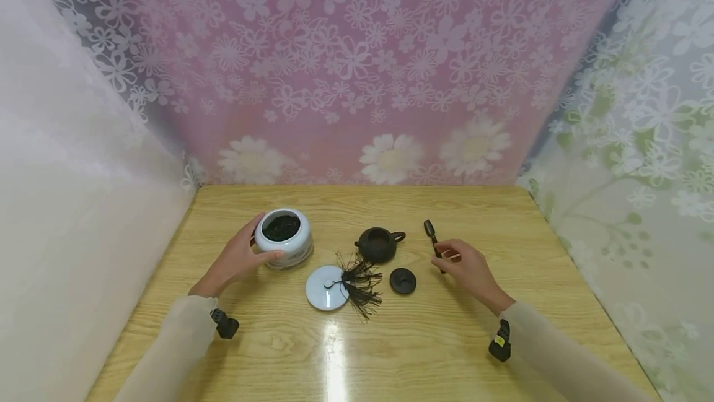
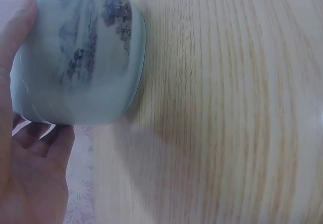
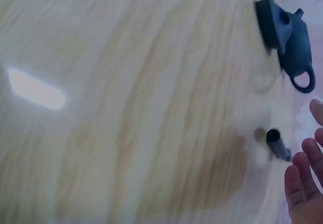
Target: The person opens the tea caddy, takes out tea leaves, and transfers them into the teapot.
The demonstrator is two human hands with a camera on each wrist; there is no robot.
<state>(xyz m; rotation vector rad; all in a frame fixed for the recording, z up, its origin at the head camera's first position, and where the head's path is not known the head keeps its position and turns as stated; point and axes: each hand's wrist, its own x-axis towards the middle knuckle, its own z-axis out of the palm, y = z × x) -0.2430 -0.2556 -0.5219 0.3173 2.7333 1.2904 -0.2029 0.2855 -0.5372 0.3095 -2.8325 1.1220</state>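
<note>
My left hand (image 1: 238,257) holds a white porcelain jar (image 1: 295,247) around its side, thumb in front and fingers behind. Dark tea leaves (image 1: 281,227) show through the jar's open mouth. A blue-grey landscape pattern decorates the jar wall (image 2: 75,57) in the left wrist view. On the right, my right hand (image 1: 467,267) is at the handle of a slim dark tea scoop (image 1: 430,229), thumb and forefinger on either side of it. In the right wrist view, the scoop's handle end (image 3: 273,135) points towards the camera, and the fingers (image 3: 309,171) look loosely spread beside it.
A dark clay teapot (image 1: 377,245) without its lid stands mid-table, handle to the right. Its round lid (image 1: 403,280) lies in front. The jar's white lid (image 1: 323,290), with a black tassel (image 1: 361,284), is between jar and teapot. Floral cloth walls (image 1: 357,80) surround the wooden table (image 1: 418,352).
</note>
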